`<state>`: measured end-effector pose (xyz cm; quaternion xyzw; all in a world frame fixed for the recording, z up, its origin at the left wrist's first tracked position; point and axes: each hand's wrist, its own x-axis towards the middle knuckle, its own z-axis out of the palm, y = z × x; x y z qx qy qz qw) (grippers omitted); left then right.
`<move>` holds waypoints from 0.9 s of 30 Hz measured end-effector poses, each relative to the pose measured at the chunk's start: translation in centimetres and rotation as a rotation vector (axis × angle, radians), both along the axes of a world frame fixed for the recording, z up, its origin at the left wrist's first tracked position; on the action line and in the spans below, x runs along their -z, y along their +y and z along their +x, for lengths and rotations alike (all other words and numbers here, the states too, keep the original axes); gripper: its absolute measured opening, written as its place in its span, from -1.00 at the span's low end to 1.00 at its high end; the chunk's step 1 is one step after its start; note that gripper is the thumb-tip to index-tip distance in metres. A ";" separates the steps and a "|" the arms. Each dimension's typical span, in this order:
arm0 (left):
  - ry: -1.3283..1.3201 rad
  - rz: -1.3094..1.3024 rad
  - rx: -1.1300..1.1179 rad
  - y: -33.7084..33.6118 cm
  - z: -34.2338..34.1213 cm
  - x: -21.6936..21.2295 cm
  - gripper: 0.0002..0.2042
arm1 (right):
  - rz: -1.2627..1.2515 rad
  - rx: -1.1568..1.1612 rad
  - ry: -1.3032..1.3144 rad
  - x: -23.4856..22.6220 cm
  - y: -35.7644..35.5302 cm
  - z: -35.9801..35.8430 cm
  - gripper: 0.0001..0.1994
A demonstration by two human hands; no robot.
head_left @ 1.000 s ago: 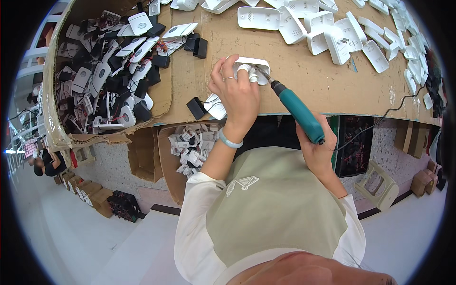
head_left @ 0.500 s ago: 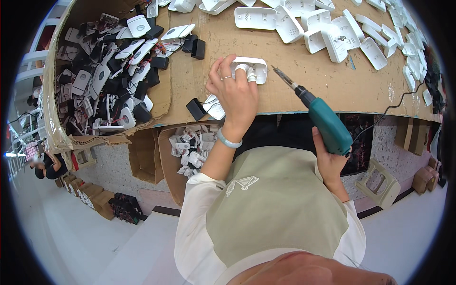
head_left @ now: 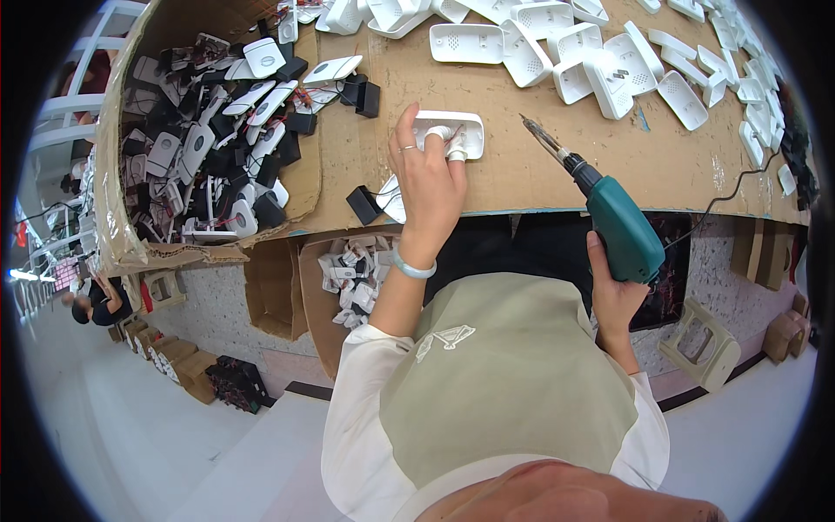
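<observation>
My left hand [head_left: 429,178] rests on a white plastic device shell [head_left: 452,132] lying on the cardboard-covered table [head_left: 539,165], fingers pressing on it; two fingertips wear white wraps. My right hand [head_left: 611,291] grips a teal electric screwdriver [head_left: 609,216] at the table's front edge. Its bit [head_left: 541,137] points up and left, off to the right of the shell and not touching it. A black block and a white part [head_left: 376,202] lie just left of my left wrist.
Several white shells [head_left: 600,61] lie across the far table. A cardboard tray [head_left: 209,148] at the left holds many white and black devices with wires. A box of small white parts [head_left: 348,270] sits under the table. A stool [head_left: 704,344] stands lower right. A person [head_left: 96,304] sits far left.
My right hand has pulled the screwdriver back and to the right, away from the shell. My left hand stays on the shell.
</observation>
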<state>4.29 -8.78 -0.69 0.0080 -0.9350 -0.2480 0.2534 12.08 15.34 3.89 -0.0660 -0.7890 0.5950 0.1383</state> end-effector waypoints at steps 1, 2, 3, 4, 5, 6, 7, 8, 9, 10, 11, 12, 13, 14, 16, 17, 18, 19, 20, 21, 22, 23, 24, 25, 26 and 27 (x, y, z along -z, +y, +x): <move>-0.029 0.006 0.009 -0.1 0.1 -0.1 -0.85 | 0.004 0.006 0.017 0.0 0.1 0.0 -0.82; -0.013 0.006 0.013 -0.2 0.2 -0.2 -0.85 | 0.001 0.001 0.009 0.1 0.1 0.0 -0.82; -0.029 0.024 0.024 -0.3 0.4 -0.4 -0.85 | -0.003 0.011 0.025 0.2 0.2 0.0 -0.81; -0.044 0.042 0.034 -0.5 0.6 -0.5 -0.85 | 0.003 0.019 0.054 0.3 0.3 0.0 -0.80; -0.042 0.036 0.024 -0.6 0.9 -0.6 -0.85 | -0.014 0.010 0.045 0.3 0.4 0.0 -0.80; -0.052 0.040 0.033 -0.8 1.2 -0.8 -0.85 | 0.006 0.020 0.042 0.4 0.6 0.0 -0.79; -0.062 0.036 0.031 -1.0 1.5 -0.9 -0.85 | 0.033 0.033 0.045 0.5 0.7 0.1 -0.78; -0.057 0.035 0.023 -1.2 2.0 -0.9 -0.85 | 0.022 0.028 -0.006 0.5 0.9 0.1 -0.76; -0.067 0.084 0.013 -1.5 2.4 -1.0 -0.85 | 0.009 0.003 -0.011 0.6 1.1 0.1 -0.76; -0.079 0.135 0.003 -1.8 2.9 -1.1 -0.86 | 0.024 0.003 0.010 0.7 1.1 0.1 -0.76; -0.081 0.138 -0.016 -2.1 3.4 -1.1 -0.84 | 0.054 0.005 0.044 0.8 1.2 0.1 -0.75; -0.063 0.130 -0.027 -2.5 3.8 -1.2 -0.84 | 0.036 0.006 0.057 0.9 1.2 0.0 -0.74; -0.040 0.120 -0.045 -2.9 4.3 -1.4 -0.83 | 0.026 -0.006 0.038 0.9 1.2 0.0 -0.74; -0.018 0.111 -0.062 -3.4 4.8 -1.6 -0.82 | 0.031 0.007 0.051 0.9 1.2 -0.1 -0.73; 0.017 0.264 -0.095 -4.4 5.9 -2.2 -0.82 | 0.032 0.004 0.067 0.7 1.1 -0.2 -0.72; 0.022 0.332 -0.116 -4.9 6.5 -2.5 -0.82 | 0.019 0.017 0.058 0.5 1.1 -0.2 -0.74; 0.017 0.376 -0.114 -5.6 7.3 -2.9 -0.82 | 0.021 0.029 0.055 0.3 1.1 -0.2 -0.76; 0.037 0.377 -0.131 -6.1 8.2 -3.1 -0.83 | 0.010 -0.005 0.048 0.2 1.1 -0.3 -0.76; 0.069 0.383 -0.163 -6.7 9.1 -3.3 -0.84 | 0.012 0.008 0.048 0.1 1.0 -0.4 -0.76; 0.108 0.505 -0.139 -7.3 10.1 -3.4 -0.83 | 0.027 0.013 0.054 0.1 1.0 -0.5 -0.75; 0.131 0.588 -0.144 -8.0 11.4 -3.4 -0.81 | 0.001 0.021 -0.023 0.1 1.0 -0.7 -0.74; 0.158 0.677 -0.140 -8.7 13.0 -3.1 -0.79 | -0.008 -0.006 0.024 0.2 0.9 -0.8 -0.74; 0.165 0.745 -0.117 -9.7 15.0 -2.9 -0.75 | -0.007 0.012 0.023 0.2 0.9 -0.9 -0.73; 0.140 0.921 -0.208 -10.9 17.0 -2.2 -0.73 | 0.029 0.022 0.028 0.3 0.9 -1.0 -0.72; 0.138 1.059 -0.193 -12.0 19.3 -1.2 -0.74 | 0.038 -0.011 0.044 0.3 0.9 -1.0 -0.71; 0.094 1.233 -0.148 -13.5 21.7 0.1 -0.72 | 0.052 0.007 0.030 0.3 0.9 -1.0 -0.71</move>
